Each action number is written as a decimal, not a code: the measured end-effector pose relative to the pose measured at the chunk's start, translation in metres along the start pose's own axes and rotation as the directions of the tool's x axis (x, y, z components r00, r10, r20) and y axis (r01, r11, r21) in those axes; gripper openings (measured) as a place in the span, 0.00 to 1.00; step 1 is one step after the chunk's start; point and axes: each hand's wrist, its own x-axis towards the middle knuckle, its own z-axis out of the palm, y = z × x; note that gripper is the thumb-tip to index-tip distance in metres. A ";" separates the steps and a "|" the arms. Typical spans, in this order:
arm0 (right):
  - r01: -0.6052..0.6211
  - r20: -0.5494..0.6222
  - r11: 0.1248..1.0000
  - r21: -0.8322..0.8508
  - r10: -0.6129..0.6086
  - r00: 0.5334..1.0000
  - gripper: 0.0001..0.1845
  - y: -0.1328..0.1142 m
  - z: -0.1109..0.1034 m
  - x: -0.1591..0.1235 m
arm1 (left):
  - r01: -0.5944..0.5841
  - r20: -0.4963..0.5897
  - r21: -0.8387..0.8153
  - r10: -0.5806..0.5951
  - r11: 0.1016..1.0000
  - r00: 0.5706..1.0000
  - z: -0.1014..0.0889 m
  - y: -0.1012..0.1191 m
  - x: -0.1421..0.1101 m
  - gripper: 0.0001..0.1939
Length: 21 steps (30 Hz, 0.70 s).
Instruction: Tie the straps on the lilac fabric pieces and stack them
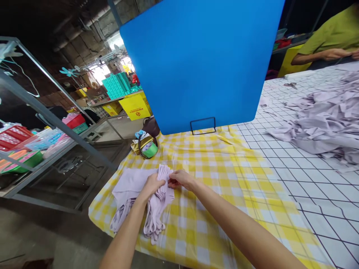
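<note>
Shows one openwork red basket (12, 138) at nine o'clock, with one green basin (26, 162) just below, both on a metal rack (39, 170). Has two yellow boxes (136, 106) at ten o'clock, beyond the near table. At eight, on one yellow checked cloth (196, 224), keeps one flat lilac pile (129, 183), with one roll of green tape (150, 149) above and right. Grasps at seven, with the left hand (153, 184), one bundle of layered lilac cloth (164, 186), thumb on top, other fingers partly hidden. Curls in the fingers of the right hand (181, 179) at six, against the bundle's right edge; cannot tell whether pinching it. Dangles looped ends towards the near table edge. Stands one blue board (204, 67) upright at twelve, with one black wire stand (203, 126) at its foot. Lays one pair of scissors (291, 85) between two and three, on one white grid cloth (294, 168). Spreads one big lilac heap (331, 119) at three. Includes one seated or standing person (333, 37) at two, two hands visible.
</note>
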 end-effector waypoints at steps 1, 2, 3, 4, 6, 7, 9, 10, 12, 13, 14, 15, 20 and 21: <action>0.000 -0.017 1.000 -0.001 -0.001 1.000 0.13 -0.001 0.003 0.002 | -0.007 -0.009 -0.010 0.007 1.000 1.000 0.001 0.000 -0.001 0.05; 0.002 -0.037 1.000 -0.005 -0.002 0.999 0.15 -0.003 0.006 0.004 | -0.016 -0.020 -0.018 0.016 1.000 1.000 0.001 0.000 -0.003 0.05; 0.004 -0.060 1.000 -0.013 -0.004 0.998 0.17 -0.004 0.008 0.006 | -0.027 -0.032 -0.021 0.027 0.999 0.999 0.002 0.001 -0.007 0.05; 0.003 -0.086 1.000 -0.026 -0.005 0.996 0.18 -0.006 0.010 0.008 | -0.049 -0.044 -0.026 0.048 0.998 0.998 0.003 0.001 -0.011 0.06; -0.006 -0.148 0.998 -0.065 -0.004 0.989 0.19 -0.008 0.014 0.012 | -0.129 -0.043 -0.056 0.127 0.990 0.991 0.002 0.002 -0.020 0.09; -0.014 -0.184 0.996 -0.089 -0.003 0.983 0.19 -0.009 0.016 0.014 | -0.182 -0.024 -0.089 0.180 0.979 0.983 0.001 0.002 -0.025 0.11; -0.025 -0.258 0.989 -0.144 -0.013 0.966 0.16 -0.010 0.020 0.017 | -0.277 0.044 -0.186 0.290 0.943 0.956 -0.004 -0.003 -0.034 0.14; -0.021 -0.292 0.984 -0.174 -0.031 0.956 0.14 -0.010 0.022 0.019 | -0.303 0.083 -0.239 0.331 0.923 0.940 -0.008 -0.007 -0.036 0.15; 0.011 -0.342 0.971 -0.240 -0.095 0.935 0.09 -0.011 0.029 0.021 | -0.309 0.115 -0.309 0.358 0.900 0.927 -0.019 -0.017 -0.038 0.16; 0.042 -0.356 0.961 -0.274 -0.142 0.924 0.06 -0.012 0.033 0.021 | -0.311 0.093 -0.318 0.356 0.896 0.930 -0.026 -0.022 -0.037 0.17; 0.082 -0.359 0.948 -0.308 -0.195 0.913 0.04 -0.013 0.038 0.020 | -0.321 0.052 -0.311 0.354 0.894 0.934 -0.035 -0.027 -0.034 0.19; 0.128 -0.351 0.931 -0.341 -0.252 0.902 0.04 -0.014 0.044 0.019 | -0.344 0.005 -0.296 0.362 0.891 0.932 -0.045 -0.032 -0.030 0.22; 0.358 -0.215 0.796 -0.488 -0.507 0.834 0.10 -0.027 0.077 0.004 | -0.525 0.208 -0.241 0.572 0.816 0.794 -0.103 -0.042 0.004 0.39; 0.394 -0.190 0.766 -0.509 -0.546 0.816 0.11 -0.031 0.083 0.001 | -0.547 0.302 -0.222 0.590 0.807 0.749 -0.112 -0.042 0.011 0.38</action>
